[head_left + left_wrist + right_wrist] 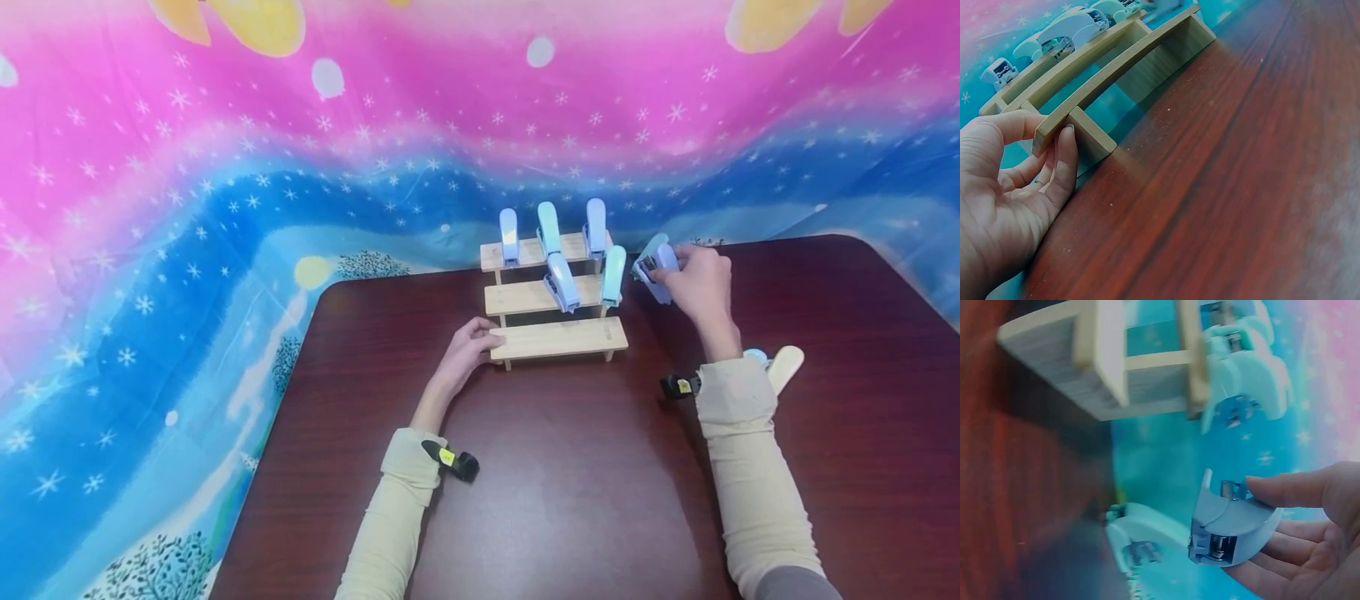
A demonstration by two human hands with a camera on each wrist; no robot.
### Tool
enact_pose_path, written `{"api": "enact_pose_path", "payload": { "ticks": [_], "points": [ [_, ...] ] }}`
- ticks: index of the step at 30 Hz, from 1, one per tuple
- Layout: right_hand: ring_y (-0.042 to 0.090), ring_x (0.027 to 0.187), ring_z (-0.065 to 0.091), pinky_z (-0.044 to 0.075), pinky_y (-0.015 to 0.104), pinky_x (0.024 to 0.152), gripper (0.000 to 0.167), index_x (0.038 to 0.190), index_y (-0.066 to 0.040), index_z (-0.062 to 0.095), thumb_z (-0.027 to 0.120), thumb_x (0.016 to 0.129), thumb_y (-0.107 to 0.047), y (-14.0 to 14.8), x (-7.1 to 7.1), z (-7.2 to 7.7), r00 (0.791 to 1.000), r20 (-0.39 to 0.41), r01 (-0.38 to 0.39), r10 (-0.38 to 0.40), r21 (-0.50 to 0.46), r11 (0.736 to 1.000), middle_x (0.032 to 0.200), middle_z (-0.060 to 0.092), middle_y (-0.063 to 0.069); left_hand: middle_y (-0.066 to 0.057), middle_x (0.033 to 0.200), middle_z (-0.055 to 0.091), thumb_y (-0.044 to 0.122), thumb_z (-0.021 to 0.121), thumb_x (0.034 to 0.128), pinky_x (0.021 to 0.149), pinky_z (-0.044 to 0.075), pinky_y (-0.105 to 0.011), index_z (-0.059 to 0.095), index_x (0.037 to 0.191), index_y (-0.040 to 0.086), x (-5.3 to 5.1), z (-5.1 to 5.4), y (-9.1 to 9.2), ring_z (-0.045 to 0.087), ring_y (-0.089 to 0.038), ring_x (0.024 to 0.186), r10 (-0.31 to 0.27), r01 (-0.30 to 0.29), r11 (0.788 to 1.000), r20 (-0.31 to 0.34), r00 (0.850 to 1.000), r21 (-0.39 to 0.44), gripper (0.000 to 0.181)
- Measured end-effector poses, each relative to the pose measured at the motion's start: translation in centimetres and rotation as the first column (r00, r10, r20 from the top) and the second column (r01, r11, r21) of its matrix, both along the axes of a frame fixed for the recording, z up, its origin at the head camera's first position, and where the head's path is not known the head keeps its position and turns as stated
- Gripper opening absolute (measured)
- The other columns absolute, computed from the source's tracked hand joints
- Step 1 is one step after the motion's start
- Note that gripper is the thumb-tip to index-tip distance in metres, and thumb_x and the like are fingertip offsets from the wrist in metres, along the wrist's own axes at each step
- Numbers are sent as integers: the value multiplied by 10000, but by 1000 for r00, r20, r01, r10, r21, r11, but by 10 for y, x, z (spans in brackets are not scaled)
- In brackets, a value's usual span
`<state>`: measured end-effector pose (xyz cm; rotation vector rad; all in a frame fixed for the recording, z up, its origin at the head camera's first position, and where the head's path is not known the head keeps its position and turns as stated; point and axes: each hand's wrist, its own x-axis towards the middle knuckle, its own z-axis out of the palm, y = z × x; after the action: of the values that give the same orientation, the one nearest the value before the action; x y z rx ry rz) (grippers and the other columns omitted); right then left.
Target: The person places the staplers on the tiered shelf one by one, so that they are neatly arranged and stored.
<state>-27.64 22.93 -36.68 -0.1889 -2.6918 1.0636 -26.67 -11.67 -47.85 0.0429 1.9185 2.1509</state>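
A three-tier wooden step rack (558, 337) stands on the table, its lowest tier nearest me. My left hand (465, 354) grips the left end of that tier; in the left wrist view its fingers (1065, 156) lie against the board and leg. To the right of the rack, my right hand (705, 287) pinches a lavender stapler (1235, 528) between thumb and fingers. Close behind it is a mint green stapler (1147, 525). The top tier bears lavender staplers (596, 227) and a mint one (548, 227). On the middle tier are a lavender stapler (562, 283) and a mint one (613, 275).
By the right sleeve lie a cream stapler (787, 367) and a light blue object (756, 356), partly hidden by the cuff. A patterned cloth (450, 125) hangs behind the dark wooden table (562, 483).
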Motion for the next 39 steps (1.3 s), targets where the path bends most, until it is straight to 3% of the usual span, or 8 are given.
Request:
{"api": "enact_pose_path", "payload": {
  "ticks": [6,14,16,21,23,33,37,39],
  "points": [
    [544,1138,599,536,625,909,471,1338,109,616,714,964,-160,-4,11,19,996,-63,63,-66,-53,997,1228,641,363,-41,926,631,33,674,922,747,545,-255,580,1135,-7,0,1,1,617,-141,849,2,-2,1000,0,1000,8,237],
    [494,1202,587,531,566,928,482,1365,45,631,728,962,-200,-13,20,34,984,-149,87,-102,-99,991,1217,672,316,-50,923,622,33,674,916,750,550,-264,579,1131,-11,0,1,0,617,-149,853,2,-2,1000,-2,1000,13,239],
    [482,1198,590,529,502,885,477,1358,34,643,738,956,-204,-16,23,37,980,-173,85,-101,-100,991,1203,682,307,-54,927,623,35,674,916,754,553,-267,580,1127,-9,-1,1,0,619,-152,856,1,-1,1000,-3,1000,16,235],
    [456,1120,656,484,212,713,458,1335,19,666,754,949,-210,-25,29,43,974,-209,70,-90,-104,992,1179,700,287,-48,924,621,40,677,915,757,548,-263,582,1116,0,-1,1,0,614,-148,859,0,0,1000,0,1000,14,226],
    [440,1086,677,455,161,673,446,1324,16,675,761,945,-202,-29,32,45,970,-226,64,-87,-107,992,1164,709,278,-47,921,620,41,678,915,755,546,-261,583,1117,1,-1,0,0,613,-147,857,-2,2,1000,2,1000,11,227],
    [416,950,713,422,255,768,405,1276,24,700,787,919,-146,-53,43,49,944,-328,2,-40,-115,993,1069,736,262,-45,924,618,40,673,913,755,541,-257,580,1126,-8,0,1,1,610,-145,857,-6,6,1000,-7,1000,5,238],
    [410,959,727,416,200,782,400,1257,37,705,802,906,-130,-62,46,50,934,-357,-38,-5,-113,993,1064,739,259,-45,926,622,50,674,912,760,541,-260,580,1135,-12,1,1,1,608,-147,861,-6,6,1000,-11,1000,-1,250],
    [402,974,730,420,146,729,401,1251,40,706,807,904,-135,-66,47,49,931,-365,-51,7,-111,993,1070,740,255,-45,925,621,50,675,910,763,542,-263,581,1137,-14,1,2,0,607,-147,864,-4,4,1000,-13,1000,-1,254]
  ]
}}
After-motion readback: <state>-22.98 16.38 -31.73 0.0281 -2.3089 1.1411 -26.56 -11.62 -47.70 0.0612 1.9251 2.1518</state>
